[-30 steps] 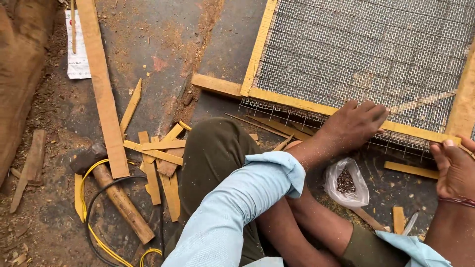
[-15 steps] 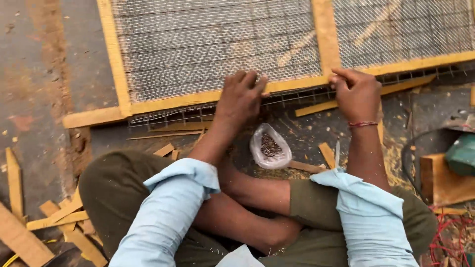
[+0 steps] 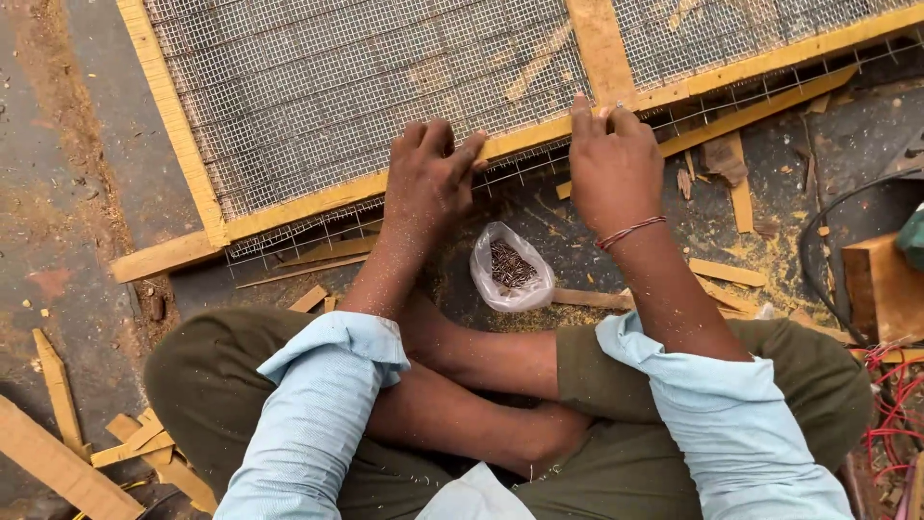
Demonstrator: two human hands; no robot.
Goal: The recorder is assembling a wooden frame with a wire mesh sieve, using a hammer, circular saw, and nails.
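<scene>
- Head view, looking straight down: I see the person seated cross-legged on the floor, light blue sleeves rolled up, olive trousers filling the lower middle of the frame.
- The wooden frame (image 3: 318,200) with its yellow edges runs across the upper half of the picture, and wire mesh (image 3: 346,87) is stretched over it; the mesh overhangs the near rail a little.
- My left hand (image 3: 428,178) sits at centre frame on the near rail, fingers (image 3: 441,140) curled down and pressing on the mesh at the wood's edge. I cannot tell whether anything small is pinched under them.
- My right hand (image 3: 614,166) is just right of centre, where the near rail meets the upright cross-bar of the frame. Its fingers are bunched together with the tips on the wood; whether they hold something I cannot tell.
- A red thread band circles the right wrist.
- A small clear plastic bag (image 3: 510,270) of dark nails lies on the floor between the two forearms, just below the rail, apart from both hands.
- Wood offcuts (image 3: 135,448) lie scattered at lower left, and more strips lie right of the right hand.
- Red wires (image 3: 890,404) show at the lower right edge.
</scene>
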